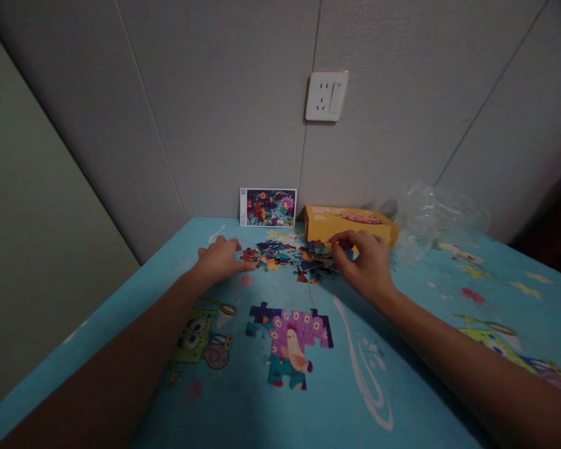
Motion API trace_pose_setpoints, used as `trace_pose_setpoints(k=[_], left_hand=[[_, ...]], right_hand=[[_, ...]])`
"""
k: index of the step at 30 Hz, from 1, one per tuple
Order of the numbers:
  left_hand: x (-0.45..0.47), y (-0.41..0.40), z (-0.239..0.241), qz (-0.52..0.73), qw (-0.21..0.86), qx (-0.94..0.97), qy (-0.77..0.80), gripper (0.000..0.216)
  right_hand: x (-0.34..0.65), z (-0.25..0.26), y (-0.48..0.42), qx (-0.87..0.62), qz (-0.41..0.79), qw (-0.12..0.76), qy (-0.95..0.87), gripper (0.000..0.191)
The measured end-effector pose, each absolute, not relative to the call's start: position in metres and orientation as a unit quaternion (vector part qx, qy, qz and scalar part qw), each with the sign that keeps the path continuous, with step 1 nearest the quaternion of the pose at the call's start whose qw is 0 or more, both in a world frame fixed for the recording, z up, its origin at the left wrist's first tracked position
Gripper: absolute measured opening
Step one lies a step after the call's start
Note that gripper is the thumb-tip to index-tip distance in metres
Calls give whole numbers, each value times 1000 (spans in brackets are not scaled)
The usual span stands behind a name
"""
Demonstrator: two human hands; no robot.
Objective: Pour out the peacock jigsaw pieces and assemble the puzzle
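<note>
My left hand [219, 259] rests at the left end of a heap of loose jigsaw puzzle pieces [280, 252], its thumb and fingers apart. At the right end of the heap, my right hand [365, 260] has thumb and index finger close together on a puzzle piece [328, 247], which is partly hidden among the others. Nearer to me lies a joined section of puzzle [290, 340], showing a pink-purple creature with a pale body on dark blue and teal. Its outline is uneven, with tabs and notches along the edges.
A picture card [268, 207] of the puzzle leans on the wall. To its right are a yellow box [348, 224] and a crumpled clear plastic bag [430, 218]. The table has a blue cartoon-printed cover [234, 411]. A socket [326, 96] is on the wall.
</note>
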State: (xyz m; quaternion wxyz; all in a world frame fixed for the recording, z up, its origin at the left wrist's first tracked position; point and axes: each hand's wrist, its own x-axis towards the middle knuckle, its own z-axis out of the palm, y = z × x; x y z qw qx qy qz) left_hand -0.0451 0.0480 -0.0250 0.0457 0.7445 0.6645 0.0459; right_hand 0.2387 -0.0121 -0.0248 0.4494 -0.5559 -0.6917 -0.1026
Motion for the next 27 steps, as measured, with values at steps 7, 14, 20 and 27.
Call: trace_pose_setpoints(k=[7, 14, 20, 27], left_hand=[[-42, 48, -19, 67, 63, 771, 631, 60], [-24, 33, -15, 291, 52, 835, 464, 70], [3, 5, -19, 354, 75, 904, 229, 70], [-4, 13, -20, 400, 38, 863, 307, 61]], right_hand=[[240, -27, -11, -550, -81, 444, -703, 17], [228, -23, -17, -536, 6, 445, -718, 21], [205, -16, -38, -435, 249, 394, -771, 31], [217, -24, -25, -473, 249, 458, -710, 27]])
